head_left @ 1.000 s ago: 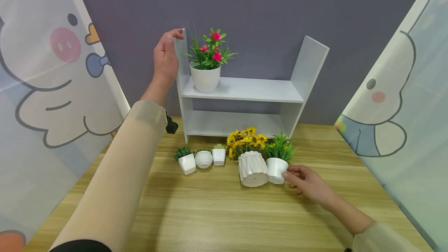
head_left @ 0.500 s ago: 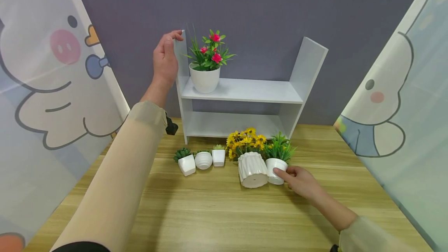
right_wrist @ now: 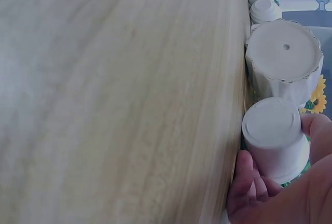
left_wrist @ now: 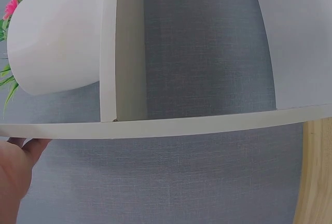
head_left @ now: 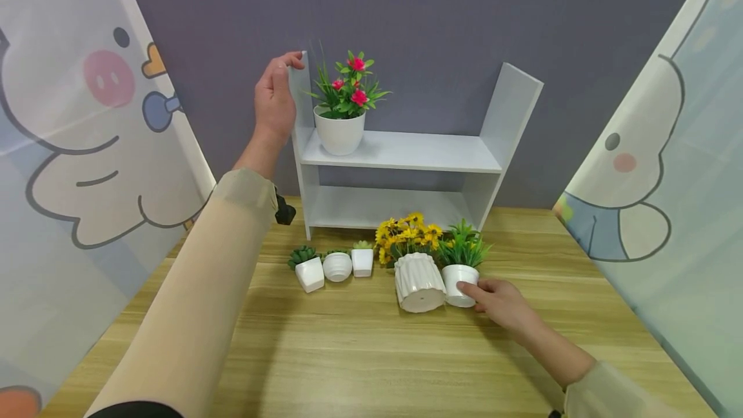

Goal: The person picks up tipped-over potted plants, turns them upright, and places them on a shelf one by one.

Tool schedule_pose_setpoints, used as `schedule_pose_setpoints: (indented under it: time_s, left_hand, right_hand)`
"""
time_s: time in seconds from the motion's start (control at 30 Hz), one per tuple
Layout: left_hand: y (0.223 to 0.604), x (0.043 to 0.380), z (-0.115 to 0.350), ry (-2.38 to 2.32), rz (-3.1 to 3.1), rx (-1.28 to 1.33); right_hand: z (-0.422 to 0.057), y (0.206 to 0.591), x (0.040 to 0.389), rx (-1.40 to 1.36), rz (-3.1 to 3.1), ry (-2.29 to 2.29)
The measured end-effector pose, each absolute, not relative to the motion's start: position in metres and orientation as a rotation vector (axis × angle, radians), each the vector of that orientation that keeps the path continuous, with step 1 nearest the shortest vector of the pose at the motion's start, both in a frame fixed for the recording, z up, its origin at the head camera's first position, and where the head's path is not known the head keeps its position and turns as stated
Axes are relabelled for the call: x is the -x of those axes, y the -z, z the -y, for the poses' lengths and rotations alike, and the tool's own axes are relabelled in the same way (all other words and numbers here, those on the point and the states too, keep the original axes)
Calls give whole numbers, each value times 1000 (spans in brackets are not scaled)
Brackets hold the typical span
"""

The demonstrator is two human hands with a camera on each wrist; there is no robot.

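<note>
My left hand holds the upper end of the left side panel of a white shelf, fingertips at its edge. In the left wrist view, its fingers meet the panel's outer face. My right hand grips a white pot with a green leafy plant, lying tipped with its base toward me. The right wrist view shows thumb and fingers on opposite sides of this pot. Touching it on the left lies a ribbed white pot of yellow flowers, also on its side.
A white pot with pink flowers stands upright at the left of the upper shelf board. Three small potted succulents lie in a row on the wooden table. A grey wall rises behind the shelf.
My right hand has moved left onto the green plant's pot and taken hold of it, shifting it very slightly. My left hand stays on the shelf panel.
</note>
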State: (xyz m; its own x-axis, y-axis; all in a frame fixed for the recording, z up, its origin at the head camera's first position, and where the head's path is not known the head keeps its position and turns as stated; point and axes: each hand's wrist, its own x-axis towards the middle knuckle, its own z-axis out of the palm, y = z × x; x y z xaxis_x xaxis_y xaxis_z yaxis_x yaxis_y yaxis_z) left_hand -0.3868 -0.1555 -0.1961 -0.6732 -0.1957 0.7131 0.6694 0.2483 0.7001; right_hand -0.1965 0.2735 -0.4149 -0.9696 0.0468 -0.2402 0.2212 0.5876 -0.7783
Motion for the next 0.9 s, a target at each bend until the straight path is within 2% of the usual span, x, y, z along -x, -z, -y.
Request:
schedule_pose_setpoints:
  time_s: [0.4, 0.9]
  left_hand:
    - [195, 386, 155, 1515, 1789, 439]
    - [196, 386, 155, 1498, 1798, 442]
  right_hand:
    - [-278, 409, 189, -216, -2498, 1528]
    - [-289, 412, 188, -222, -2525, 1565]
